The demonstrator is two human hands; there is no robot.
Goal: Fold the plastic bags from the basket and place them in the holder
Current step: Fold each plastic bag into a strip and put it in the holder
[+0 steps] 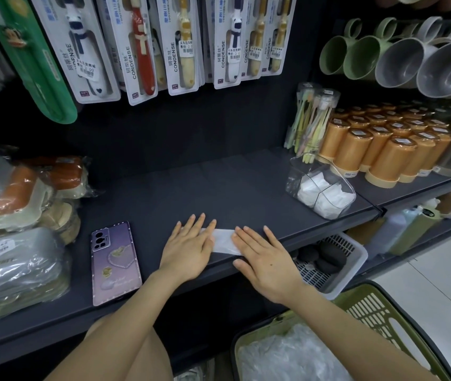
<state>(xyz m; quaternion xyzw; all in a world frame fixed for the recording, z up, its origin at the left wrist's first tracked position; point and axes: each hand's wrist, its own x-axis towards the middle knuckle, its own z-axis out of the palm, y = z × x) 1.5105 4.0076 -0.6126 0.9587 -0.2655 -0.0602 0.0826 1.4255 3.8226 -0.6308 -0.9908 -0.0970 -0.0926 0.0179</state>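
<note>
A white plastic bag (223,240), folded into a narrow strip, lies flat near the front edge of the dark shelf (180,188). My left hand (188,247) presses on its left end with straight fingers. My right hand (263,261) presses flat on its right end, so only the middle of the strip shows. A clear holder (322,188) with folded white bags inside stands at the shelf's right end. The green basket (367,320) at the lower right holds a heap of loose clear bags (293,356).
A purple phone (114,261) lies left of my hands. Packaged goods are stacked at the far left. Orange cups (378,149) and a toothbrush pack (311,119) stand at the right. Carded toothbrushes hang above. A white basket (337,259) with dark items sits under the shelf.
</note>
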